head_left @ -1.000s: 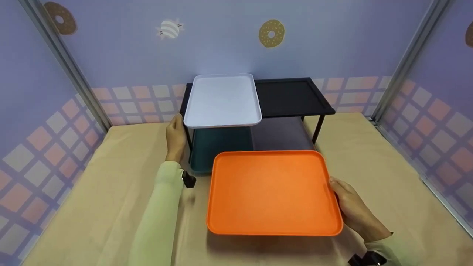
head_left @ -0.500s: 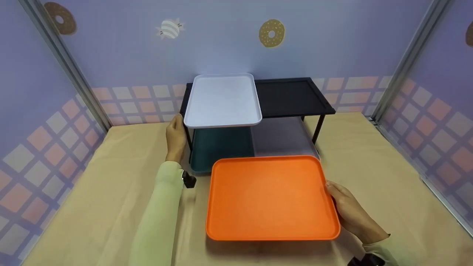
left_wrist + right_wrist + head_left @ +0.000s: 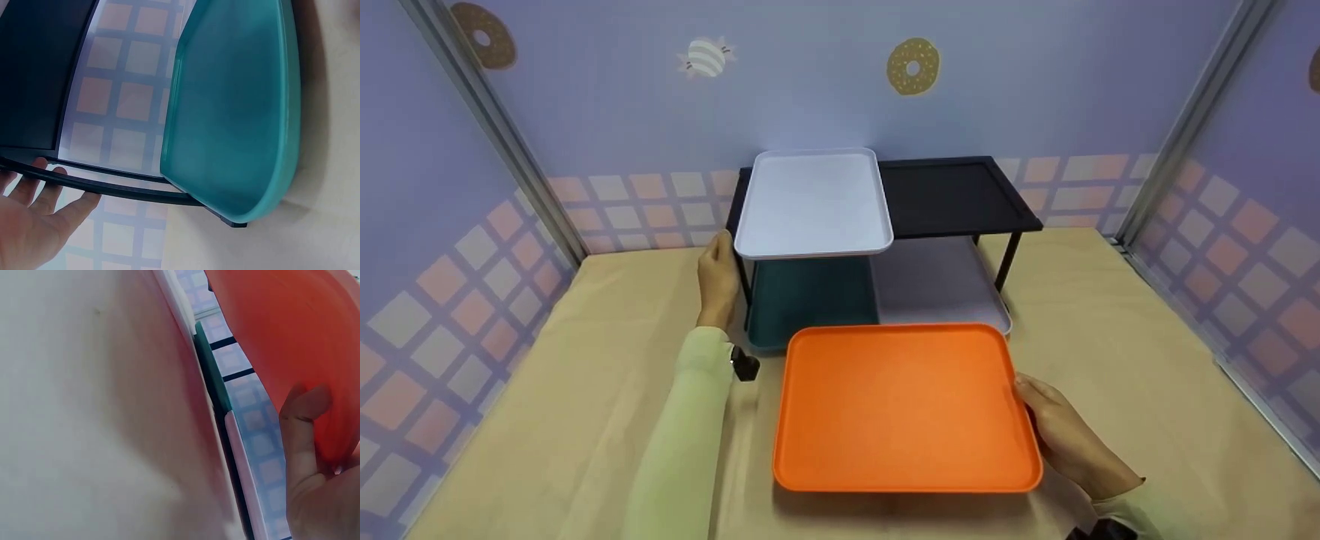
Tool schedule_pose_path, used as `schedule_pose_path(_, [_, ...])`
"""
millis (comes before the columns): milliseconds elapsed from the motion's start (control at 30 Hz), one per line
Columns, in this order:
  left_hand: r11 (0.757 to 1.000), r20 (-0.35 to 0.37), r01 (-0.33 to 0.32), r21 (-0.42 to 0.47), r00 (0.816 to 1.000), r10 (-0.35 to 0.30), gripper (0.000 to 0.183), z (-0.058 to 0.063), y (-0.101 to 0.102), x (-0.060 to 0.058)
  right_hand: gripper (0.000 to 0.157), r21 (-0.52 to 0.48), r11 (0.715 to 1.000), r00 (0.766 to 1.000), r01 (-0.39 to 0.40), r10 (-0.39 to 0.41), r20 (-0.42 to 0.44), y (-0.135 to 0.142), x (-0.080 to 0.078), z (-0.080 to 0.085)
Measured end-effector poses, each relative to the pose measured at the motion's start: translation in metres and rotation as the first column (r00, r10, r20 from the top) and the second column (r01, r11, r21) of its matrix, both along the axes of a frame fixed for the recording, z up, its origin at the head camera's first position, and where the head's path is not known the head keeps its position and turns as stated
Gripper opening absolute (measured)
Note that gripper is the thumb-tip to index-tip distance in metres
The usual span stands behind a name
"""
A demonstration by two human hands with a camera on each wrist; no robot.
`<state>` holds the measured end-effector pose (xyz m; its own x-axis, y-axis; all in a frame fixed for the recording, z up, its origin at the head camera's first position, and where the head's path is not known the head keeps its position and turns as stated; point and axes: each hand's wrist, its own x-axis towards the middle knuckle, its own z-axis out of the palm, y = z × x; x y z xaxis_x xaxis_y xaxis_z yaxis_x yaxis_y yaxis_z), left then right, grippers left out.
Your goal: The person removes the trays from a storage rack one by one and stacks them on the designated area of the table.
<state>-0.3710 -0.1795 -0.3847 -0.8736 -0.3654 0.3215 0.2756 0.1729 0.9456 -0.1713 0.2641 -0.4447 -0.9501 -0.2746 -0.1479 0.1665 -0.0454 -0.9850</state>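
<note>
My right hand [image 3: 1069, 439] grips the right edge of an orange tray [image 3: 907, 409], held over the cloth at the front with a shadow beneath. In the right wrist view, fingers [image 3: 306, 405] press on the orange tray's underside. My left hand [image 3: 718, 277] holds the left front corner of a black two-tier rack [image 3: 952, 196]; in the left wrist view its fingers [image 3: 73, 214] reach behind the rack's leg. A white tray [image 3: 814, 202] lies on the left of the rack's top. Below are a dark green tray [image 3: 814, 296] and a greyish-purple tray [image 3: 934, 285], side by side.
A beige cloth [image 3: 562, 405] covers the surface. Purple walls [image 3: 810, 75] with checks and doughnut pictures stand behind and at both sides, with metal posts [image 3: 502, 135] at the corners.
My right hand has brought the orange tray slightly toward me and to the left, and more of the greyish-purple tray shows. My left hand stays at the rack's corner.
</note>
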Motion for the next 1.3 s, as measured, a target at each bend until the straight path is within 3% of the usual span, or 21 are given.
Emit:
schedule_pose_path(167, [0.999, -0.016, 0.035, 0.034, 0.999, -0.034, 0.04, 0.0, 0.001, 0.0, 0.068, 0.02, 0.999, 1.0, -0.026, 0.026, 0.0, 0.003, 0.0, -0.002])
schedule_pose_path(433, [1.0, -0.003, 0.015, 0.017, 1.0, -0.015, 0.038, 0.0, 0.001, -0.001, 0.066, 0.024, 1.0, 1.0, 0.0, 0.0, 0.026, 0.002, 0.0, -0.006])
schedule_pose_path(667, [0.999, -0.003, 0.026, 0.046, 1.0, -0.025, 0.04, -0.001, 0.001, 0.0, 0.064, -0.005, 0.999, 0.999, -0.035, 0.036, 0.021, 0.002, 0.0, -0.009])
schedule_pose_path(933, [0.999, 0.002, 0.031, 0.04, 1.0, -0.031, 0.04, 0.0, 0.001, 0.001, 0.064, 0.028, 1.0, 0.999, -0.002, 0.001, 0.042, 0.0, -0.001, -0.011])
schedule_pose_path(1167, [1.0, -0.008, -0.013, -0.015, 1.0, 0.013, 0.038, 0.001, 0.001, 0.0, 0.064, 0.062, 0.998, 0.998, 0.011, -0.015, 0.061, 0.0, 0.0, -0.011])
schedule_pose_path(1300, [1.0, 0.005, 0.005, -0.004, 1.0, -0.005, 0.039, 0.001, 0.001, 0.001, 0.062, 0.071, 0.997, 0.997, 0.043, -0.047, 0.064, -0.002, 0.0, -0.012])
